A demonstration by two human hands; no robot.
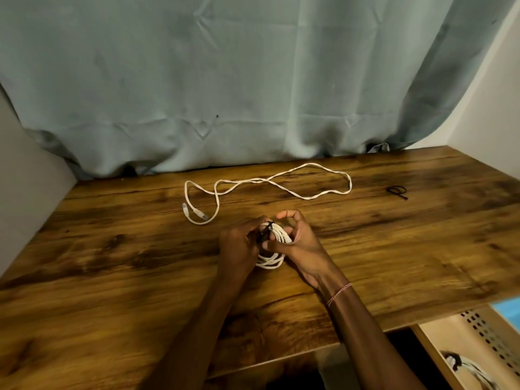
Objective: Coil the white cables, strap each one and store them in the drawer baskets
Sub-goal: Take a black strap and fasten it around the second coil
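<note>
- A wooden tabletop (pixel 112 249) fills the middle of the view, with a grey-green curtain (pixel 225 80) hanging behind its far edge.
- A loose white cable (pixel 263 180) lies uncoiled on the far part of the tabletop. It crosses over itself once, and both of its plug ends (pixel 201 215) lie side by side at its left.
- The left hand (pixel 239 243) is near the middle of the tabletop. Its fingers are curled in, pinching the black strap (pixel 266 232) against the left side of the coil.
- The coiled white cable (pixel 277 233) sits between the two hands, held just above or on the tabletop; which one cannot be told. Its lower loops show below the hands, and the black strap crosses its upper left part.
- The right hand (pixel 301 243) grips the coil from the right, thumb and lower fingers wrapped round the loops. Its forefinger arches up over the coil without touching it.
- A thin red-and-white thread bracelet (pixel 339 292) circles the right wrist.
- A spare black strap (pixel 396 190) lies looped on the tabletop far to the right, well apart from both cables.
- At the lower right, below the tabletop edge, a pale perforated drawer basket (pixel 484 333) stands open with a strapped white cable bundle (pixel 464 367) lying in it.
</note>
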